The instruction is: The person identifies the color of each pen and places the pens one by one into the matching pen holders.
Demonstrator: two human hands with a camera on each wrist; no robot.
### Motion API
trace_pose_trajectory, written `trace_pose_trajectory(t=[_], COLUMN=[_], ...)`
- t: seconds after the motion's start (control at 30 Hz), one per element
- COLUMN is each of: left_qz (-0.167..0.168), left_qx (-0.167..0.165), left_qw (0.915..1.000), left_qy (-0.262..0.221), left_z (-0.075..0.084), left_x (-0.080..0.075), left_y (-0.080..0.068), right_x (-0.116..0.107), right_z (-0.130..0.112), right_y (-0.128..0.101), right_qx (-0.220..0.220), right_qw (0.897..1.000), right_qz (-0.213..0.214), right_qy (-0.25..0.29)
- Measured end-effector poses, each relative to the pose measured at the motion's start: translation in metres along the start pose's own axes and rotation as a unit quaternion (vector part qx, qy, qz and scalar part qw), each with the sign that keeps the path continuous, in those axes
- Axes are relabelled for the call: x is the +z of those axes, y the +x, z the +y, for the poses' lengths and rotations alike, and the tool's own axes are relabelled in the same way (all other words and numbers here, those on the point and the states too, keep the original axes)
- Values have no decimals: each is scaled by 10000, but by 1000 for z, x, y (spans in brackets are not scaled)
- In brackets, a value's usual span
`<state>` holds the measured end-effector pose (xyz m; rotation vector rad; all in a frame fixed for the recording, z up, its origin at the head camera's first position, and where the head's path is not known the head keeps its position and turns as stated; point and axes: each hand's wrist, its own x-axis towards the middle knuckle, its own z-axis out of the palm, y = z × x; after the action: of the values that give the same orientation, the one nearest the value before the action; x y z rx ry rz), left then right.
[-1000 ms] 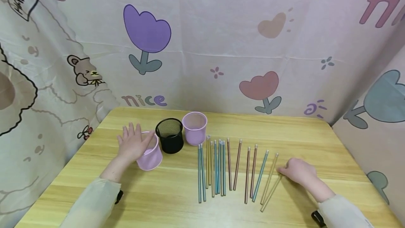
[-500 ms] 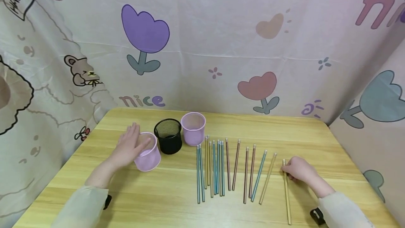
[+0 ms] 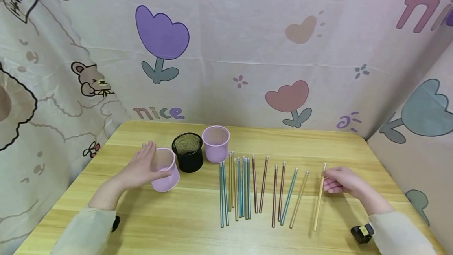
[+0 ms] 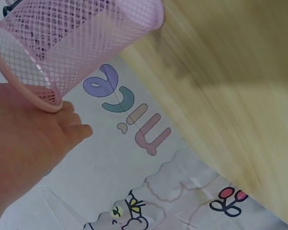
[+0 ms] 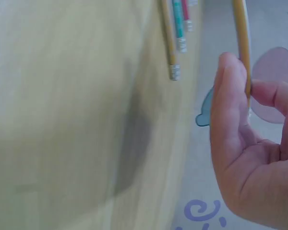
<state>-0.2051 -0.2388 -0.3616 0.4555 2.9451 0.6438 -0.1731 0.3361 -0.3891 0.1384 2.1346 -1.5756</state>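
My right hand (image 3: 341,182) is pinching the yellow pencil (image 3: 319,200) near its eraser end, grip closed on it, right of the pencil row (image 3: 247,188) on the tabletop (image 3: 184,223). My left hand (image 3: 143,166), fingers straight, is resting against the tilted pink mesh cup (image 3: 165,169).

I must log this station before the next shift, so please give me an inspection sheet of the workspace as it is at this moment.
Surface: light wooden table, upright, no spill seen.
Job's things: yellow pencil with eraser end, pinched near its top; pink mesh cup, tilted.
Clutter: black mesh cup; second pink mesh cup; row of teal, yellow and red pencils lying flat.
Fingers: right hand pinches the yellow pencil; left hand rests straight fingers on the tilted cup.
Cables: nothing seen.
Surroundings: cloth backdrop printed with tulips.
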Motion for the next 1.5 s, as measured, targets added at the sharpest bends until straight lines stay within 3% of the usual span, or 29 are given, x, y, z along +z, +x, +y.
trace_pose_trajectory(t=[0.17, 0.4, 0.57, 0.97, 1.2, 1.5], left_qz=[-100, -243, -388, -625, -640, -608], left_qx=[-34, -73, -66, -152, -146, -96], left_qw=[9999, 9992, 9987, 9970, 9970, 9976], left_qy=[-83, -310, -311, -432, -411, -331], left_z=[-1, -1, 3, 12, 15, 14], left_x=[-3, -5, -8, -12, -11, -9], left_y=[0, -3, -2, -2, -4, -4], right_x=[-7, -8, -4, 14, 33, 79], right_z=[-7, -22, -33, -70, -112, -159], right_y=[2, 4, 8, 24, 42, 61], right_qx=[-305, -837, -953, -774, -907, -1041], right_qw=[9959, 9731, 9626, 9566, 9409, 9185], right_qz=[-286, -843, -912, -414, 42, 951], right_qy=[808, 1976, 2367, 2780, 3263, 3695])
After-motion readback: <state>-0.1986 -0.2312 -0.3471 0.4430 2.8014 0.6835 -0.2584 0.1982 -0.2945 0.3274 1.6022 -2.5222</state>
